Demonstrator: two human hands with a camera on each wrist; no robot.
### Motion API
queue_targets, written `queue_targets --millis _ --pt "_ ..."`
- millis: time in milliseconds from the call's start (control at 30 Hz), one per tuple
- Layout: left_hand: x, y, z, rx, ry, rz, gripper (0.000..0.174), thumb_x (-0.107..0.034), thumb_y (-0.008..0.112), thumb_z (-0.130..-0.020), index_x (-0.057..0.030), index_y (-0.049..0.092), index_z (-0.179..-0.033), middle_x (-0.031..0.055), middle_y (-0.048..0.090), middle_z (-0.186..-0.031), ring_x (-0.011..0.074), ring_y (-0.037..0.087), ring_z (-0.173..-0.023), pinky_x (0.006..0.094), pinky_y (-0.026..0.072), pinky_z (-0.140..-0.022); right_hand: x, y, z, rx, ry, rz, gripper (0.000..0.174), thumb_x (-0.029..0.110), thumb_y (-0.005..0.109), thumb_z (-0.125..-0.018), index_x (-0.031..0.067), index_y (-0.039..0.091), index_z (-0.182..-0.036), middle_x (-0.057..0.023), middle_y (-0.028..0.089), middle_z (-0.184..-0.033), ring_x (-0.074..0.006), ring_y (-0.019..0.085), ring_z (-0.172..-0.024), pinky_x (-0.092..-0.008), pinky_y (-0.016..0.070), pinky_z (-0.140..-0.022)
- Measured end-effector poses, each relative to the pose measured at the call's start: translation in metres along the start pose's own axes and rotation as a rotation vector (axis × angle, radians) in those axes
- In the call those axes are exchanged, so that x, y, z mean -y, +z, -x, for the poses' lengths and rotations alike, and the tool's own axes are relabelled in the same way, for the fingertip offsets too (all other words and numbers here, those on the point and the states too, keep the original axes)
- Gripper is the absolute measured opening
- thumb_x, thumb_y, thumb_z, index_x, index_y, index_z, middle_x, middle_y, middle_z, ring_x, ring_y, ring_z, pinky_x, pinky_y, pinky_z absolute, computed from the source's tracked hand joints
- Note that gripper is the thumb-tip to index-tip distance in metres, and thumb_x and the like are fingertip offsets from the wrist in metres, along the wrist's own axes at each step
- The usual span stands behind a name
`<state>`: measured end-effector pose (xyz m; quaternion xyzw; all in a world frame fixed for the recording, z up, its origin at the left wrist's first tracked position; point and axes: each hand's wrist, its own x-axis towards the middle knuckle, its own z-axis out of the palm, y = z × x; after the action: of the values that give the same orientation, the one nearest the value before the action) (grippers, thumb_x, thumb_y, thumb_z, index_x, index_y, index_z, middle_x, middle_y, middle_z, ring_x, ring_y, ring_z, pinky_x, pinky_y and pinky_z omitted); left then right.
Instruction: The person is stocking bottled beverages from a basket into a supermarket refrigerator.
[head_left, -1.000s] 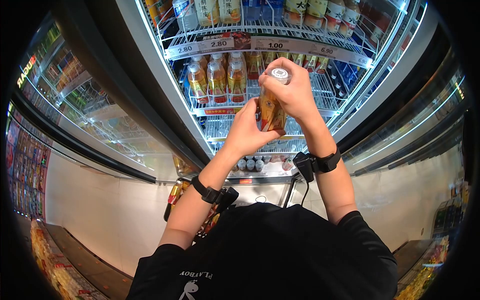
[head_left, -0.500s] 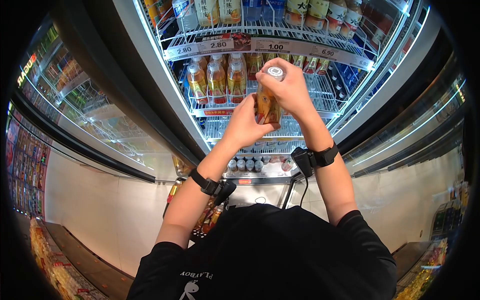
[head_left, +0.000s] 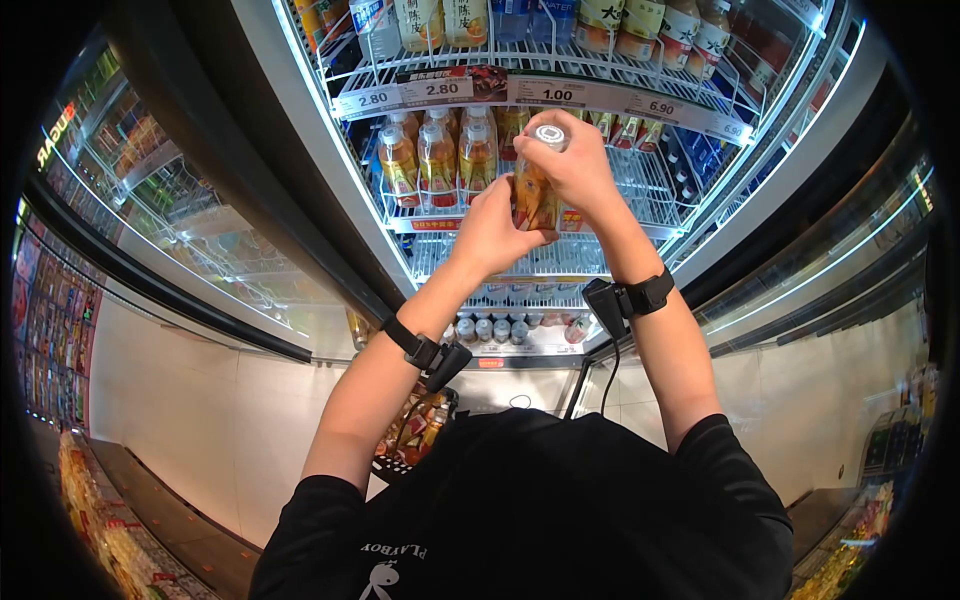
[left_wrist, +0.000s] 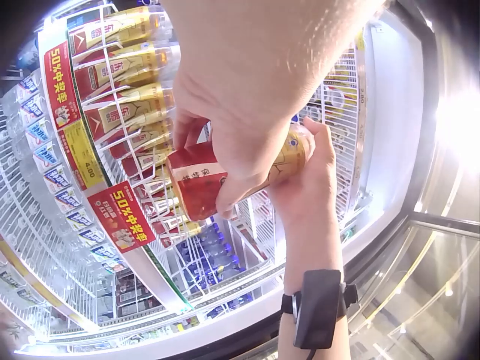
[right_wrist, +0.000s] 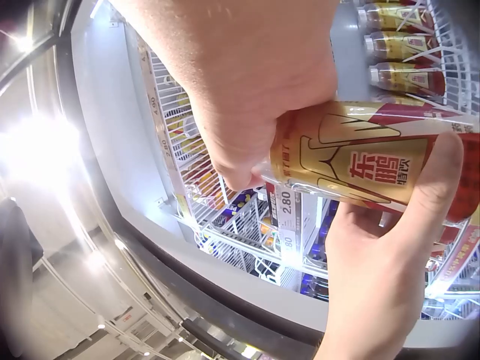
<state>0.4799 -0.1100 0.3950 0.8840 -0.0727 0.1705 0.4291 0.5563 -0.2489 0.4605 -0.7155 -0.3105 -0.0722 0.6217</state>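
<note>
Both hands hold a drink bottle (head_left: 535, 203) in front of the open fridge. It has a gold and red label, which the right wrist view shows close up on the bottle (right_wrist: 360, 155). My left hand (head_left: 490, 238) grips the lower, red part, its thumb (right_wrist: 435, 187) lying along the label. My right hand (head_left: 578, 172) is wrapped round the top end, by the white cap (head_left: 549, 133). The bottle stands tilted in the head view. Similar bottles (head_left: 437, 163) stand in a row on the shelf just left of it.
White wire shelves with price strips (head_left: 557, 92) run across the fridge. More drinks (head_left: 605, 25) fill the upper shelf, and small bottles (head_left: 500, 329) stand at the bottom. A fridge door (head_left: 180, 200) is at the left. A basket (head_left: 415, 430) of bottles sits under the left forearm.
Both hands and the bottle have shifted slightly left and upward in the head view, still gripping it. More of the basket shows below the left forearm.
</note>
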Motion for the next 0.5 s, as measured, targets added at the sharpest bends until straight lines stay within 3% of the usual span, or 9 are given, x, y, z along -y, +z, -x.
queue_targets --millis 100,433,500 --pt "-0.002 -0.002 -0.006 0.014 0.012 0.014 0.069 -0.028 0.095 -0.07 0.0032 0.058 -0.12 0.0227 0.071 -0.115 0.041 0.069 -0.112 0.0468 0.0549 -0.096 -0.004 0.0 -0.004 -0.006 -0.022 -0.001 0.025 0.02 0.08 -0.087 -0.0005 0.071 -0.097 -0.0019 0.069 -0.086 -0.0074 0.062 -0.079 -0.0264 0.0516 -0.071" --pt "0.01 0.0 -0.028 0.012 0.007 0.025 0.067 -0.028 0.096 -0.07 0.0025 0.061 -0.118 0.0222 0.073 -0.114 0.0422 0.069 -0.11 0.0465 0.0538 -0.095 -0.026 0.001 -0.018 -0.072 -0.087 0.024 0.025 0.02 0.08 -0.087 -0.0009 0.071 -0.096 -0.0024 0.07 -0.085 -0.008 0.061 -0.077 -0.0274 0.0509 -0.071" --pt "0.012 0.0 -0.031 -0.002 0.056 -0.054 0.07 -0.022 0.093 -0.071 0.0014 0.057 -0.126 0.0231 0.071 -0.116 0.0439 0.068 -0.112 0.0473 0.0552 -0.095 -0.027 0.001 -0.021 -0.079 -0.099 0.029 0.025 0.02 0.08 -0.086 -0.0008 0.071 -0.096 -0.0023 0.07 -0.085 -0.0081 0.061 -0.078 -0.0275 0.0513 -0.071"
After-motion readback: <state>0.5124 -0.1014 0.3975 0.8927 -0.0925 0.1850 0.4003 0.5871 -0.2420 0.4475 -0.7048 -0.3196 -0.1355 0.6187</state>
